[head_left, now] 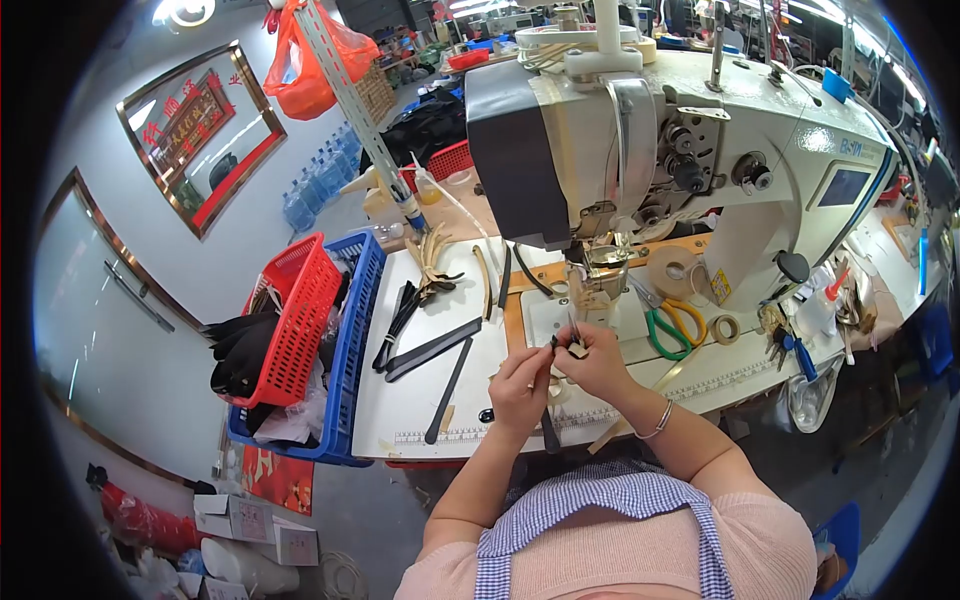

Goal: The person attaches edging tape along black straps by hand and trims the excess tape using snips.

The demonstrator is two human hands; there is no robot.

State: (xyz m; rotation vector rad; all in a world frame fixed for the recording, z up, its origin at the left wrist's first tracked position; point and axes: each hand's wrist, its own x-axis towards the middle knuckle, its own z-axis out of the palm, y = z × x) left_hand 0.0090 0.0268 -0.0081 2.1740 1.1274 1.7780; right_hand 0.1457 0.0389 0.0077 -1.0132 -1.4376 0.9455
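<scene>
Both my hands are close together in front of the sewing machine (690, 130), near its needle area. My left hand (522, 385) has its fingers pinched on the end of a dark strip (550, 432) that appears to hang down below it. My right hand (595, 362) is closed around a small pale piece (577, 350) and something thin and metallic, too small to make out. Several black strips (433, 350) lie on the white table (400, 425) to the left of my hands. A bundle of tan strips (433, 255) is behind them.
Green-handled scissors (668, 335) and yellow-handled scissors (690, 318) lie right of my hands, beside tape rolls (724, 329). A red basket (290, 330) with black pieces rests on a blue crate (350, 370) at the left. A measuring tape (720, 375) runs along the front edge.
</scene>
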